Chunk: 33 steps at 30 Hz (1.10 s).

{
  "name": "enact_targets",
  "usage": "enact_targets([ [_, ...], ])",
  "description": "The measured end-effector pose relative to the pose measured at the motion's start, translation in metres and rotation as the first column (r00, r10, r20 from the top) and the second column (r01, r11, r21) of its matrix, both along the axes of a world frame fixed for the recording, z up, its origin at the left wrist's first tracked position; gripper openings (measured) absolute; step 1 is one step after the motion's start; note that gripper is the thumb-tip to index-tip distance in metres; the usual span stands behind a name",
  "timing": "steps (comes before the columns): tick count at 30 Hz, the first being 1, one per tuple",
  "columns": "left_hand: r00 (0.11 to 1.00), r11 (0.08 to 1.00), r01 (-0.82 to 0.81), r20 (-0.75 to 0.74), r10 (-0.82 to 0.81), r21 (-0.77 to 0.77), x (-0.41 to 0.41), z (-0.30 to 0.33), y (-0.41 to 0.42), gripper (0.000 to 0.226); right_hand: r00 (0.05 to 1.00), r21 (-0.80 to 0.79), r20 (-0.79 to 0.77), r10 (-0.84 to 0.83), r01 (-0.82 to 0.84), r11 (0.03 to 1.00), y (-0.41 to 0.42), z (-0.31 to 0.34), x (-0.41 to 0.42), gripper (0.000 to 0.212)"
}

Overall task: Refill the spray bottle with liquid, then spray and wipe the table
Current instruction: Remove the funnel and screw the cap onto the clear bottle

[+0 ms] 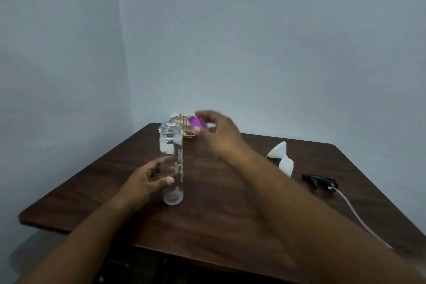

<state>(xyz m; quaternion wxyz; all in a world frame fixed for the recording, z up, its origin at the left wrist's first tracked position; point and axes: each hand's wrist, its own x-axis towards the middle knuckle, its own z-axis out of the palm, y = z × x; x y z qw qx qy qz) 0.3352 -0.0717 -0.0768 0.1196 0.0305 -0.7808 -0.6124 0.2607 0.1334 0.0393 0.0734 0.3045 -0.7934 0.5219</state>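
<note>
A tall clear water bottle [171,163] with white print stands upright and uncapped on the dark wooden table [230,203]; it holds clear liquid. My left hand [149,180] grips its middle from the left. My right hand [219,134] hovers above and right of the bottle's mouth, pinching its purple cap [197,122]. A small white spray bottle [286,165] with a white funnel [277,150] in its neck stands to the right. The black trigger sprayer head [320,181] with its clear dip tube [359,217] lies on the table at far right.
A gold wire holder [183,128] with white tissue or cloth stands at the table's back edge, partly behind the bottle and my right hand. Blue walls meet in a corner behind the table. Dark furniture shows below the table's front edge.
</note>
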Motion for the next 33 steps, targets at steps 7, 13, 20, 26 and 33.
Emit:
enact_targets([
  [7,0.998,0.999,-0.005,-0.066,0.002,-0.044,0.008,-0.003,0.032,0.059,0.932,0.527,-0.210,0.295,-0.146,0.837,0.011,0.072,0.023,0.046],
  [13,0.998,1.000,0.003,-0.064,-0.002,0.015,0.007,-0.005,0.044,0.061,0.887,0.754,-0.290,0.360,-0.020,0.657,-0.003,0.074,0.019,0.046],
  [20,0.995,1.000,0.006,-0.101,-0.006,0.003,0.005,-0.009,0.044,0.059,0.885,0.794,-0.382,0.265,0.167,0.585,-0.017,0.077,0.021,0.045],
  [26,0.991,0.998,0.003,-0.136,-0.011,-0.059,0.001,-0.011,0.048,0.059,0.853,0.789,-0.495,0.163,0.363,0.495,-0.038,0.058,0.023,0.045],
  [33,0.990,0.997,-0.051,-0.133,0.043,-0.059,0.005,-0.003,0.064,0.056,0.814,0.666,-0.572,0.104,0.386,0.639,-0.039,0.028,0.022,0.030],
])
